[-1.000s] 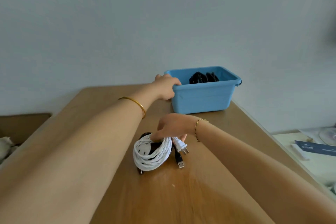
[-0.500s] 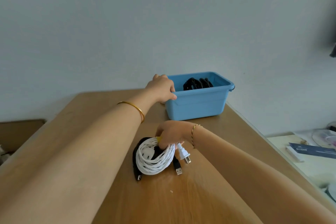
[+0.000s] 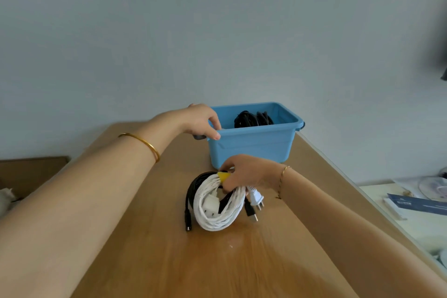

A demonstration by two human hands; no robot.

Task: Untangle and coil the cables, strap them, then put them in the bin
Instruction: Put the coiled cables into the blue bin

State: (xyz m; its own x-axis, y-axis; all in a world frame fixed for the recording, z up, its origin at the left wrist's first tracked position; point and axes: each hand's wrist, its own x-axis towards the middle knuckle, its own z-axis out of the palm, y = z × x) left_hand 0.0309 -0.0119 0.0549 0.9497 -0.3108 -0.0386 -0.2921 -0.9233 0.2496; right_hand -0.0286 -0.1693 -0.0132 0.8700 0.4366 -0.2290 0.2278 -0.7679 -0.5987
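A light blue rectangular plastic bin (image 3: 254,150) is seen at the far end of the brown wooden worktop (image 3: 157,261), close to the pale wall. Its near-left corner is gripped by the left hand (image 3: 202,123): the fingers are curled over the rim and the thumb is laid against the outer wall, just above a dark grey side handle (image 3: 199,137). Inside the bin, a coil of black cables (image 3: 252,118) is lodged toward the back. Just in front of the bin, the right hand (image 3: 246,172) is closed round the top of two coils held together, a white braided cable (image 3: 217,215) wound in an oval and a black cable (image 3: 191,191) looped behind it on the left. A yellow strap (image 3: 223,176) is pinched at the top of the white coil. A white pronged plug (image 3: 256,199) and a black USB-type connector (image 3: 251,213) are left hanging below the hand on the right, and a white adapter block (image 3: 210,202) is caught inside the coil. Whether the bundle's lower edge rests on the worktop cannot be told. A gold bangle (image 3: 145,144) is worn on the left forearm and a thin gold chain bracelet (image 3: 281,178) on the right wrist. Off to the right — on a lower pale surface — a dark blue booklet (image 3: 416,204) is laid flat.
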